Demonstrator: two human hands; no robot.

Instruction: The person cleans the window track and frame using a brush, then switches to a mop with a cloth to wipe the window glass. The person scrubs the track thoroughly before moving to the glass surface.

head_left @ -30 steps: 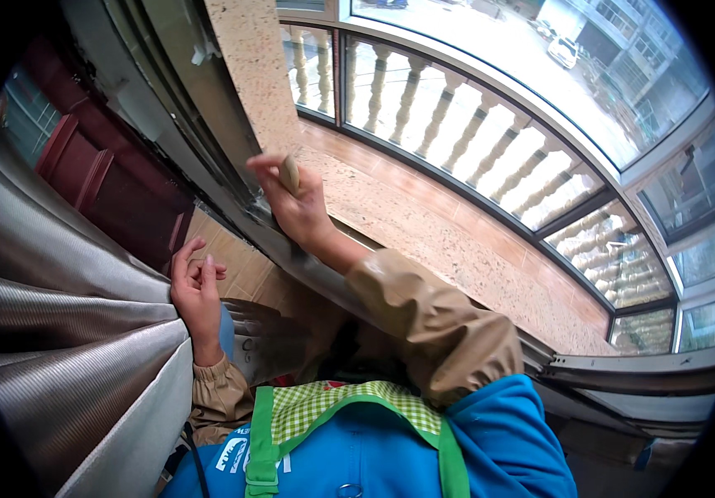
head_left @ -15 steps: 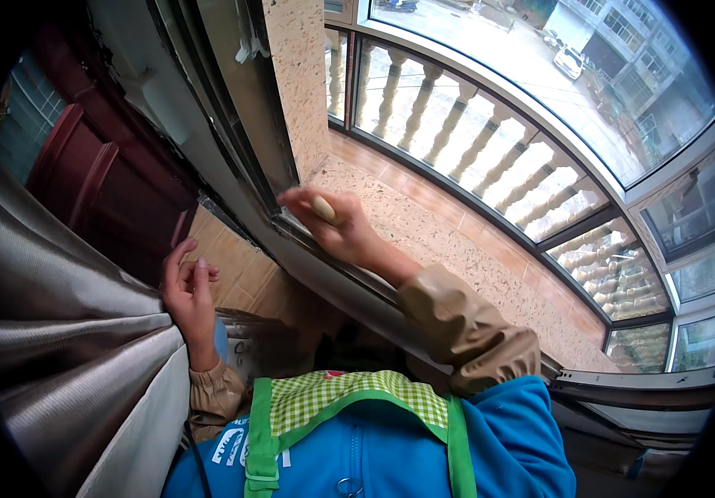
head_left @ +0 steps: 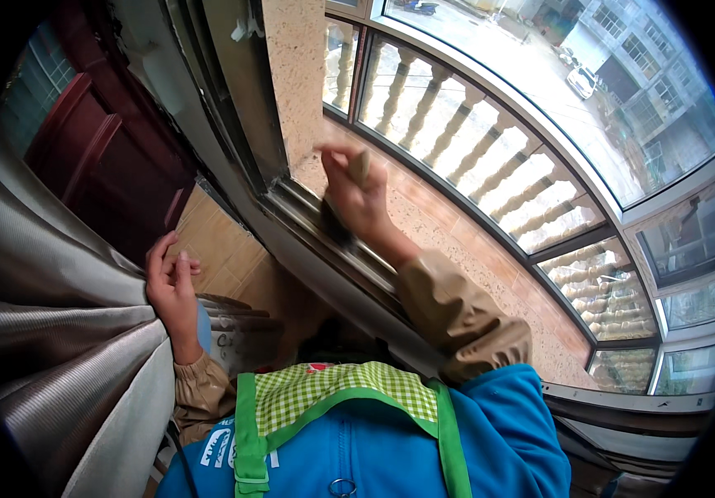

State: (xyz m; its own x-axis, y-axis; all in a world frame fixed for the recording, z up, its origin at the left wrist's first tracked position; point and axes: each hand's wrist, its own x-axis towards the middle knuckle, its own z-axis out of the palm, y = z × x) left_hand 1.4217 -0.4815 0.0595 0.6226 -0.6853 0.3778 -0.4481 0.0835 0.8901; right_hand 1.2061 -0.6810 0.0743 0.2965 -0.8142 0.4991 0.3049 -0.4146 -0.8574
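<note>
My right hand (head_left: 366, 203) is closed round a brush (head_left: 360, 168) with a pale handle whose end sticks up past my fingers. Its dark bristles show under the hand, blurred, over the metal window track (head_left: 312, 212). To the left, my left hand (head_left: 173, 286) rests beside the grey curtain (head_left: 67, 332), its side against the cloth. The fingers there are loosely bent and apart, with nothing in them.
A window frame (head_left: 233, 100) rises at the upper left, next to a dark red door (head_left: 117, 158). Beyond the track lies a speckled stone ledge (head_left: 457, 266). Farther out are balusters (head_left: 449, 124) behind glass. Wooden-looking floor tiles (head_left: 220, 236) show below.
My right hand has moved with the brush away from the frame corner, back along the track to the right, uncovering the dark bristles. My left hand stays by the curtain.
</note>
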